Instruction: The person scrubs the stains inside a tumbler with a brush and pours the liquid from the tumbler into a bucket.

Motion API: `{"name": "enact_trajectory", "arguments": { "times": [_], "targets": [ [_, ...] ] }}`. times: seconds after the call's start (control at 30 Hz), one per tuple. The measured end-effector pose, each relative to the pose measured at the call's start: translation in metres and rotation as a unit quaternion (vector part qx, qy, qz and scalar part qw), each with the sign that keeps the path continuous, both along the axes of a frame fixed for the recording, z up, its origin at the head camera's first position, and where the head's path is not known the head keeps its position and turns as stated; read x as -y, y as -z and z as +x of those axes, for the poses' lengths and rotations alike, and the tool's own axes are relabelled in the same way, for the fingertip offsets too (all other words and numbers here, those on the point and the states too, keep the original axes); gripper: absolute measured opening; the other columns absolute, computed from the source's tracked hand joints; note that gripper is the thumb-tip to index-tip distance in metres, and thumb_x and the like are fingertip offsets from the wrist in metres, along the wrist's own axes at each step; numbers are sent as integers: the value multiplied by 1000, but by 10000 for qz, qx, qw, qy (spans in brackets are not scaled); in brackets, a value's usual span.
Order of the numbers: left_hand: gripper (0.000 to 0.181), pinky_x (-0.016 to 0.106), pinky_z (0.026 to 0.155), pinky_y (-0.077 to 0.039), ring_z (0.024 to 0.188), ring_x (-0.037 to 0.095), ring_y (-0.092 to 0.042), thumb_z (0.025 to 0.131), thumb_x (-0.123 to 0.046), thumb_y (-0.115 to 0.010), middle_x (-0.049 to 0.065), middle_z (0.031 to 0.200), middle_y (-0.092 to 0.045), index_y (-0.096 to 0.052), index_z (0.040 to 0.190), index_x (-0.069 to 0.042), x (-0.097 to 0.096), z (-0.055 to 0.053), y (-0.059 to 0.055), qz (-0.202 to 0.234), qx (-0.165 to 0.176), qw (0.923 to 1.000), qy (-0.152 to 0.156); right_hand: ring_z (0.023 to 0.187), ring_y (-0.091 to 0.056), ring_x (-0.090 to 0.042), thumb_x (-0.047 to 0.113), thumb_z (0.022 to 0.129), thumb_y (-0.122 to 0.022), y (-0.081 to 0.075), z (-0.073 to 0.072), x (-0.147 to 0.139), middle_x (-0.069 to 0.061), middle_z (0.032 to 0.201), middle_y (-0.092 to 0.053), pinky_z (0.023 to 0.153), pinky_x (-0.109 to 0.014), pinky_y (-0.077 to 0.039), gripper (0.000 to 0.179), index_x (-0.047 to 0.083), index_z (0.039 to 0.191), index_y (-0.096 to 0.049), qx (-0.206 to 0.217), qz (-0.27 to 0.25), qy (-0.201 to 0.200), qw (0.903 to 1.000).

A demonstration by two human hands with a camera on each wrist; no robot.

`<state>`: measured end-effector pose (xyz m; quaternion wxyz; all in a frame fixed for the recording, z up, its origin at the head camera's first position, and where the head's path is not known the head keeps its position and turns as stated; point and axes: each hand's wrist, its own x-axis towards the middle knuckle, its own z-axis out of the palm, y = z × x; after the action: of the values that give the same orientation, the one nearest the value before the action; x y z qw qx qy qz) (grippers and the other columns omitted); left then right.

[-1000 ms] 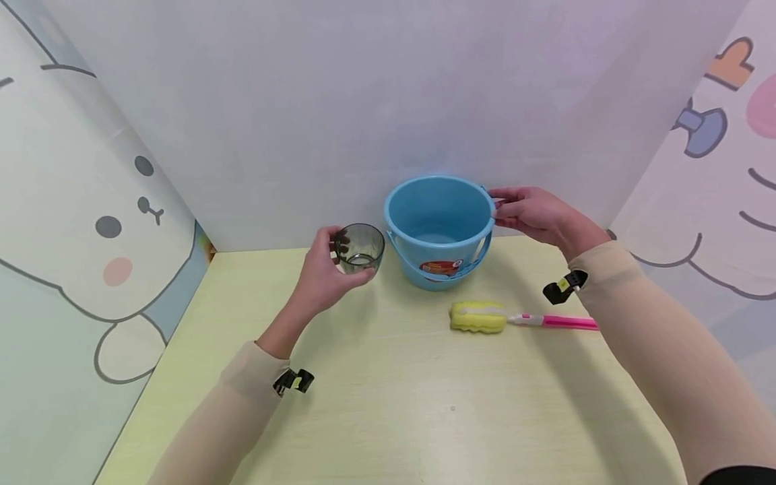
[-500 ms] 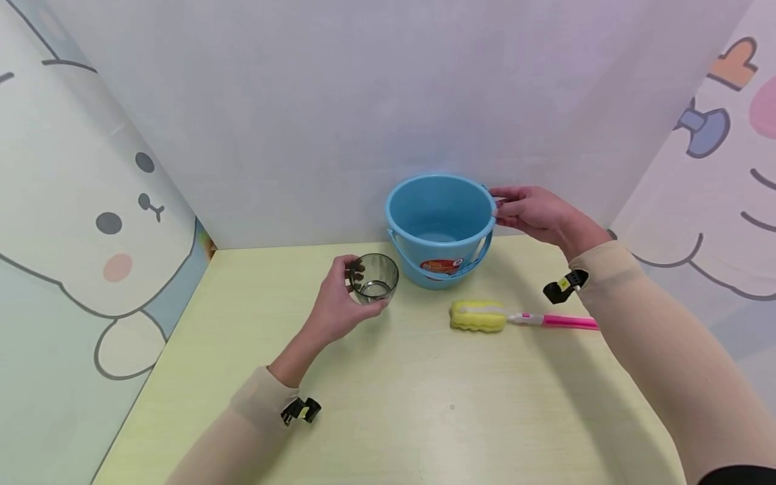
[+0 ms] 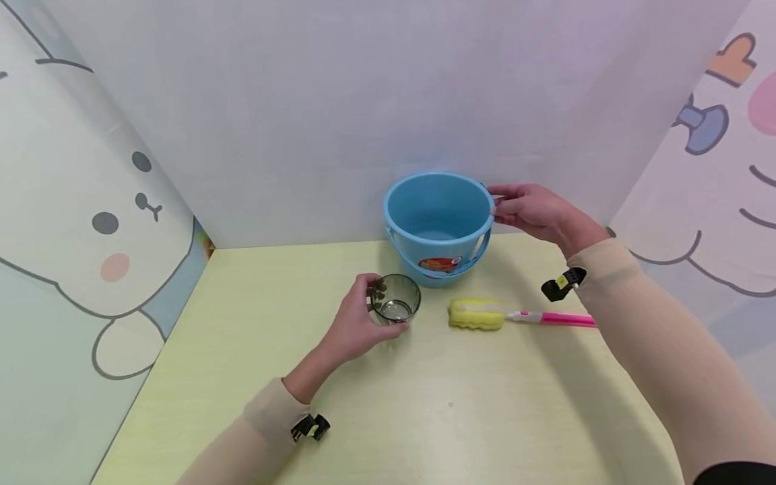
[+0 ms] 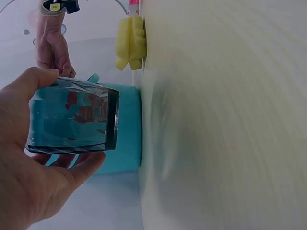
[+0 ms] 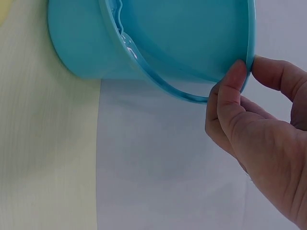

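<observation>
My left hand [image 3: 354, 327] holds a smoky clear drinking glass [image 3: 395, 298], thumb on the near side and fingers on the far side. In the left wrist view a gap shows between the base of the glass [image 4: 112, 120] and the tabletop. A light blue bucket [image 3: 407, 250] stands upright at the back of the table, its handle hanging down in front. At its right edge, my right hand [image 3: 536, 212] grips the rim between thumb and fingers, as the right wrist view shows on the bucket [image 5: 76, 43]. The inside of the bucket shows no contents.
A sponge bottle brush lies in front of the bucket, its yellow head [image 3: 475, 314] to the left and its pink handle [image 3: 566, 320] running right, under my right forearm. Behind the pale table [image 3: 451, 431] rises a white wall [image 3: 303, 121]; cartoon-printed panels flank it.
My left hand has carried the glass rightward and nearer to me, from left of the bucket to just in front of it. The right hand and bucket stay put.
</observation>
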<state>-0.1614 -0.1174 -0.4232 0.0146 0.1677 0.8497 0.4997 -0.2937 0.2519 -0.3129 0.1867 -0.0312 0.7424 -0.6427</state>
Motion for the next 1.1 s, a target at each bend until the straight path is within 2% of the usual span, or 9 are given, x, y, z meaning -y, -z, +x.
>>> {"name": "enact_trajectory", "arguments": {
  "times": [0.23, 0.43, 0.8, 1.1],
  "targets": [
    [92, 45, 103, -54, 125, 24, -56, 75, -29, -99, 10, 135, -59, -43, 146, -8, -10, 10, 10, -19, 164, 9997, 173, 114, -69, -18, 4, 111, -53, 0, 0, 0, -27, 159, -40, 96, -26, -59, 59, 1, 166, -31, 21, 3, -1, 10000],
    [92, 45, 103, -54, 126, 22, -56, 74, -29, -99, 9, 136, -60, -44, 145, -9, -18, 17, 19, -43, 251, 9989, 389, 122, -66, -24, 5, 111, -54, 1, 0, -1, -25, 159, -42, 96, -26, -58, 60, 2, 166, -31, 12, 44, 12, 10000],
    [92, 44, 103, -53, 123, 23, -58, 74, -34, -99, 7, 136, -60, -43, 144, -12, -27, 29, 23, -157, 532, 9965, 622, 128, -63, -28, 5, 111, -54, 1, 1, 0, -24, 159, -43, 96, -26, -58, 60, 3, 166, -31, 33, 24, 43, 10000],
    [90, 43, 106, -52, 123, 21, -59, 74, -33, -100, 6, 135, -60, -45, 142, -12, -29, 35, 25, -122, 505, 9957, 765, 110, -69, -15, 4, 111, -53, 2, 0, 1, -26, 160, -39, 95, -26, -59, 59, 1, 166, -30, 44, -56, 29, 10000]
  ]
}}
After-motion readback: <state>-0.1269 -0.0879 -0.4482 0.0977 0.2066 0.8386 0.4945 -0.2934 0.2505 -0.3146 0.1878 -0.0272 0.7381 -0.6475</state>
